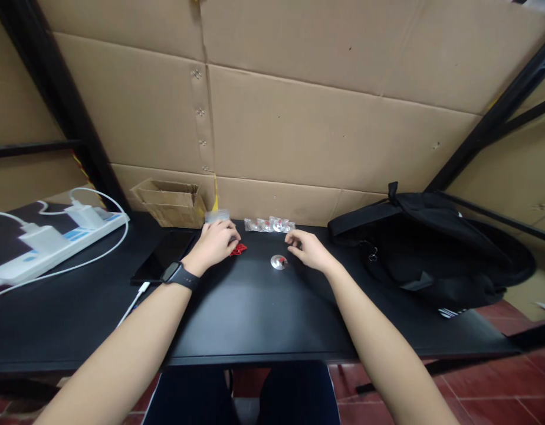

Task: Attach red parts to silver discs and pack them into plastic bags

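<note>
My left hand (pixel 214 243), with a dark watch on its wrist, is over the black table beside a small heap of red pieces (pixel 239 249). Its fingers are bent and apart, and I see nothing held in them. Just behind it lies a clear plastic bag (pixel 217 215), partly hidden by the hand. A shiny silver disc (pixel 279 262) with a red spot rests flat between my hands. My right hand (pixel 308 249) is to the right of the disc, not touching it, thumb and fingers loosely curved with a gap. Behind are several clear packets (pixel 269 225) in a row, holding silver and red items.
An open cardboard box (pixel 171 203) stands at the back left, near a dark phone or tablet (pixel 161 260) with a white cable. Further left is a white power strip (pixel 55 251) with chargers. A black backpack (pixel 440 248) takes up the right side. Cardboard (pixel 290 130) walls the back.
</note>
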`<state>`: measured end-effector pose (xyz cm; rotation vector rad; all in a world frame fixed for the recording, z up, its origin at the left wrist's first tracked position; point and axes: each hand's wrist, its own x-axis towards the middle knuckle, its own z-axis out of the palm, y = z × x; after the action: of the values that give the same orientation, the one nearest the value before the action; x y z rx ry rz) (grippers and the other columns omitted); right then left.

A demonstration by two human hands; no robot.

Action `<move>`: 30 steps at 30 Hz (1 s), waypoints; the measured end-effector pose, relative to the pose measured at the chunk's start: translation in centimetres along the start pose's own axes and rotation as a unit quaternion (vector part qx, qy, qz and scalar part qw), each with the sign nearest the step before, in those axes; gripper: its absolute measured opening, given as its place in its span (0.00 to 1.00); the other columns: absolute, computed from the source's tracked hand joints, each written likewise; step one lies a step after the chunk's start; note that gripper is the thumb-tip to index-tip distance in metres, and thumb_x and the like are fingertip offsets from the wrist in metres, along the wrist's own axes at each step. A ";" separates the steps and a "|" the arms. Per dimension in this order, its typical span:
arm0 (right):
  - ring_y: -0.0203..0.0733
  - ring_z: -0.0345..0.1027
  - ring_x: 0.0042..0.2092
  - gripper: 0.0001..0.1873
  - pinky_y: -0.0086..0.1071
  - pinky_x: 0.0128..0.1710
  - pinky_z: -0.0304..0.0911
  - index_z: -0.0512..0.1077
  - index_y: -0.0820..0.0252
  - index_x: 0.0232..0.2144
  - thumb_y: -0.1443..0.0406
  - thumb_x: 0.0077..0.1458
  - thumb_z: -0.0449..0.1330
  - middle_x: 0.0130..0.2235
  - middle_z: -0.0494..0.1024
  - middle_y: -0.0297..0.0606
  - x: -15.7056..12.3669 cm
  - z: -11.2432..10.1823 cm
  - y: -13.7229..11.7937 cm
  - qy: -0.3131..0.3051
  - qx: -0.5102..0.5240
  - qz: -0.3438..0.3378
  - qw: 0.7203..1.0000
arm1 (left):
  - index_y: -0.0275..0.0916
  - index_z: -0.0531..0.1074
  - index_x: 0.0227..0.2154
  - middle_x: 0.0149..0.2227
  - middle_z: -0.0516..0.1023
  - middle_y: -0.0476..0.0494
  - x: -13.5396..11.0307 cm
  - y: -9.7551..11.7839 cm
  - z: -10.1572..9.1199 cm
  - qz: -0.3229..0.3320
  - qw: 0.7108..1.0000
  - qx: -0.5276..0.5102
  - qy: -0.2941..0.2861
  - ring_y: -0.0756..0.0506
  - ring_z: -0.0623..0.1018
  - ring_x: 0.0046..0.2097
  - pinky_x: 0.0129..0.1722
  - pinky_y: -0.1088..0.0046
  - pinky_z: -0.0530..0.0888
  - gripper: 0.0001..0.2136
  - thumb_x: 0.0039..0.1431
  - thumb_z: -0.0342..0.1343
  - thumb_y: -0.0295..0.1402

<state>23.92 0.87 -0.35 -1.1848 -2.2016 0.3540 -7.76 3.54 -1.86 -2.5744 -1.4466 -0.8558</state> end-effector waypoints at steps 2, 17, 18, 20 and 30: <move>0.37 0.69 0.31 0.06 0.31 0.35 0.63 0.74 0.59 0.36 0.69 0.53 0.62 0.34 0.79 0.35 -0.1 -1.2 0.8 0.012 0.007 0.037 0.999 | 0.46 0.80 0.30 0.45 0.78 0.42 -0.1 -0.5 0.2 0.009 1.000 -0.022 -0.014 0.36 0.71 0.52 0.52 0.56 0.63 0.06 0.59 0.59 0.36; 0.42 0.74 0.35 0.26 0.32 0.36 0.67 0.80 0.59 0.40 0.64 0.32 0.77 0.38 0.81 0.38 -1.9 -4.6 3.5 -0.160 -0.054 0.146 0.975 | 0.45 0.80 0.27 0.43 0.80 0.43 -0.2 0.3 1.1 -0.001 1.000 -0.009 -0.029 0.35 0.69 0.52 0.52 0.54 0.60 0.05 0.57 0.62 0.35; 0.42 0.74 0.34 0.24 0.32 0.35 0.67 0.81 0.59 0.38 0.64 0.33 0.76 0.37 0.82 0.38 -1.8 -4.5 3.3 -0.154 -0.059 0.150 0.975 | 0.45 0.79 0.27 0.43 0.80 0.42 -0.2 0.4 1.0 -0.002 1.000 -0.015 -0.026 0.35 0.70 0.52 0.52 0.54 0.60 0.06 0.57 0.61 0.36; 0.42 0.74 0.34 0.22 0.32 0.35 0.67 0.81 0.58 0.38 0.65 0.35 0.75 0.36 0.82 0.37 -1.8 -4.6 3.1 -0.150 -0.064 0.153 0.975 | 0.44 0.79 0.28 0.42 0.80 0.42 -0.1 0.9 0.8 -0.003 0.999 -0.037 -0.021 0.36 0.71 0.51 0.52 0.55 0.60 0.07 0.59 0.60 0.37; 0.44 0.75 0.40 0.22 0.35 0.39 0.67 0.79 0.53 0.44 0.62 0.43 0.74 0.42 0.83 0.36 -1.6 -5.1 0.2 -0.040 -0.026 0.062 0.997 | 0.47 0.80 0.40 0.40 0.84 0.45 0.0 5.3 -0.8 -0.006 0.986 -0.163 0.043 0.38 0.74 0.51 0.54 0.56 0.61 0.06 0.62 0.60 0.39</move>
<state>27.85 -0.60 2.91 -1.3618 -2.2235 0.4034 -3.83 0.36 -0.13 -2.7097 -1.4026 -1.2862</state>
